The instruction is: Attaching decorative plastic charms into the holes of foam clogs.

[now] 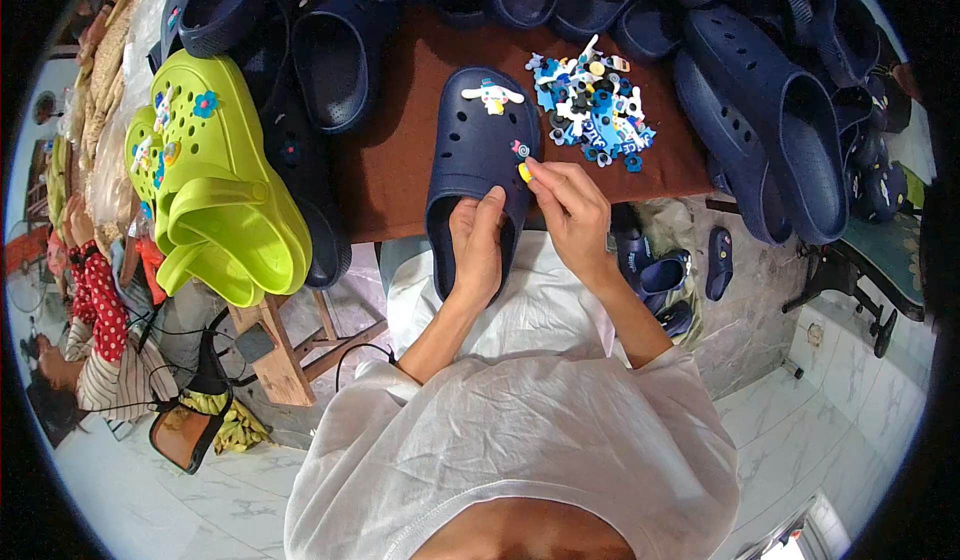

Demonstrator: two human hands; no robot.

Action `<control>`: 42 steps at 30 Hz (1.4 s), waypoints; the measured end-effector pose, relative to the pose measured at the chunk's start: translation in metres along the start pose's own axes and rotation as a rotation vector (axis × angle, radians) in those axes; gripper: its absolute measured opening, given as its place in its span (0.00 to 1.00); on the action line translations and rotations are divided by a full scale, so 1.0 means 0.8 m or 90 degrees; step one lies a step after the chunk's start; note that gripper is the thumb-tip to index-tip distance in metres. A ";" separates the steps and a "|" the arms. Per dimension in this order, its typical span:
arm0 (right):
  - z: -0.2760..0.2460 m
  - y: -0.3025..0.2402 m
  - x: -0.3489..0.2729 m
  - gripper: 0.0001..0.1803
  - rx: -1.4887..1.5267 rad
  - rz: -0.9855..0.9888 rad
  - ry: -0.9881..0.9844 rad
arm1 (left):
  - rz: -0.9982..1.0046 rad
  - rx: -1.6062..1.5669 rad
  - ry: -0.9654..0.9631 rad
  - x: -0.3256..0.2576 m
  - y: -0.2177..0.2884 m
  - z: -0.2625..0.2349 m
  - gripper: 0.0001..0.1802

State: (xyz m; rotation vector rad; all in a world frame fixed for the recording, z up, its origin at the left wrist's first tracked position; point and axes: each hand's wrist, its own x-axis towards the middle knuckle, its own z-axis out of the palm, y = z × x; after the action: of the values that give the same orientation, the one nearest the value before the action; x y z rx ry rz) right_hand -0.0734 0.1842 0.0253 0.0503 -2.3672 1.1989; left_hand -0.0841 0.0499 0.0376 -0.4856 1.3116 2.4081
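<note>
**Charm held at the side of a navy clog**

The right hand point(572, 212) has its thumb and forefinger pinched together on a small yellow charm point(524, 172), pressing it against the right edge of the upper of a navy clog point(480, 150). The left hand point(479, 248) is clamped on the same clog at its heel opening: the fingers reach inside the shoe and the thumb lies over the rim. The clog rests toe-away on a brown cloth-covered table point(400, 150), its heel overhanging the near edge above the person's lap.

Two charms are already seated on the clog: a white character charm point(491, 96) near the toe and a small round swirl charm point(518, 148) just above the yellow one.

Just right of the toe lies a loose pile of charms point(592, 110), mostly blue, white and black; individual shapes are probably too small to tell apart. To the left, a stacked pair of lime-green clogs point(215, 190) carries several charms. More navy clogs point(770, 130) crowd the far and right sides of the table.
</note>
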 end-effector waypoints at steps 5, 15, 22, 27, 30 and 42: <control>-0.001 -0.002 0.005 0.13 0.024 0.028 -0.014 | 0.009 -0.008 -0.031 0.006 -0.006 -0.010 0.17; -0.007 -0.007 0.011 0.13 -0.004 -0.003 -0.049 | 0.016 -0.006 -0.005 -0.001 -0.006 -0.003 0.16; -0.009 -0.003 0.015 0.12 0.063 0.042 -0.068 | 0.001 -0.023 -0.009 0.004 -0.015 -0.010 0.11; -0.004 -0.001 0.014 0.12 0.168 0.159 -0.070 | -0.009 -0.031 -0.081 0.002 -0.020 -0.023 0.10; 0.001 0.006 0.008 0.12 0.214 0.211 -0.069 | 0.002 -0.043 0.046 0.002 -0.011 0.003 0.10; -0.001 -0.010 -0.007 0.13 0.157 0.131 -0.021 | 0.036 -0.001 0.028 0.000 -0.014 -0.007 0.13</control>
State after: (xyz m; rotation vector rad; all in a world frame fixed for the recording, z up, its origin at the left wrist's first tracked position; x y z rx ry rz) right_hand -0.0663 0.1791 0.0296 -0.0962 -2.2817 1.5949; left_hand -0.0782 0.0508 0.0270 -0.5120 1.3595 2.4583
